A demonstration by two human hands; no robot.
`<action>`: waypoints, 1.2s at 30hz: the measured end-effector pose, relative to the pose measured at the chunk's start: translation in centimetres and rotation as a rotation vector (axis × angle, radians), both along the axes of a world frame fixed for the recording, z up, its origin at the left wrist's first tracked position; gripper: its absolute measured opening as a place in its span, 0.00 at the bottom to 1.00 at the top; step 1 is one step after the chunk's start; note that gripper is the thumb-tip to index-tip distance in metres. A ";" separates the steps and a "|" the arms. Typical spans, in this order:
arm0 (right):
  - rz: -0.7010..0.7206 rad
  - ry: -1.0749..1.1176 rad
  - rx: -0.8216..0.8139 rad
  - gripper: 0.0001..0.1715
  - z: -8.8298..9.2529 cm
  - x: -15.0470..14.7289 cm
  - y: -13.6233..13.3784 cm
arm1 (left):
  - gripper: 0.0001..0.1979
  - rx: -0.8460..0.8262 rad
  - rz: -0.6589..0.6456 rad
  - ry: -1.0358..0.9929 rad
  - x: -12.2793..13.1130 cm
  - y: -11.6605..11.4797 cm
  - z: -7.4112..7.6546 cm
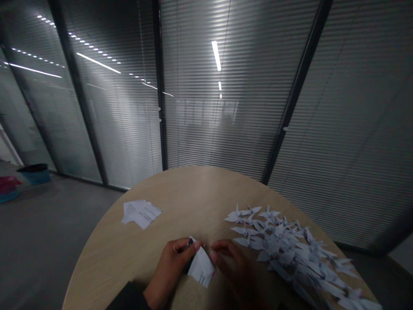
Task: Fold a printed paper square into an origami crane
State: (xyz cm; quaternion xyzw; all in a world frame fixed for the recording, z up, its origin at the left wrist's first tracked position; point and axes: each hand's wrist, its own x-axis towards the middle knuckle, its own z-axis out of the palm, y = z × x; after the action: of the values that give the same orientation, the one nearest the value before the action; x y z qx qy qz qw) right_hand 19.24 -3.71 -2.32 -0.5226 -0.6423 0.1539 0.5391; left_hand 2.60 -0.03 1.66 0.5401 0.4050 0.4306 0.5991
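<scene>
A partly folded piece of white paper [201,267] with small printed lines is held just above the table in front of me. My left hand [176,258] pinches its upper left side between thumb and fingers, where a dark patch shows on the paper. At the paper's right edge is my right hand [229,258], fingers bent, with a gap between thumb and forefinger. Whether the right thumb touches the edge I cannot tell. Folded paper cranes [280,241] lie heaped close to the right of that hand.
Flat white paper sheets [142,213], some printed, lie overlapping at the left of the round wooden table [193,185]. Glass partitions with blinds [222,129] stand behind it. A blue bin [35,174] and a red-lined bin [8,187] are on the floor far left.
</scene>
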 end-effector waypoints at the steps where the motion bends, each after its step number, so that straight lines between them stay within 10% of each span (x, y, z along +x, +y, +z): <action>1: 0.044 0.086 -0.105 0.13 -0.2 0.0 0.1 | 0.22 0.032 0.007 0.019 0.1 -0.1 0.1; 6: 0.319 0.312 -0.373 0.18 -0.2 -0.2 0.3 | 0.20 0.062 -0.003 0.051 0.1 -0.8 0.7; 12: 0.296 0.302 -0.553 0.24 0.7 -0.4 0.5 | 0.25 -0.112 -0.022 0.001 0.3 -0.8 -0.2; 36: 0.283 0.372 -0.620 0.19 0.3 -0.4 0.2 | 0.25 -0.134 0.144 0.010 0.7 -0.7 0.2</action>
State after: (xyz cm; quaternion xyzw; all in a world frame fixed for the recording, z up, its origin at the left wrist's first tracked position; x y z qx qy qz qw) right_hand 18.80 -3.46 -1.98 -0.5304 -0.5224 0.5055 0.4362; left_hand 3.31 -0.75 1.88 0.4705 0.4736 0.4419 0.5992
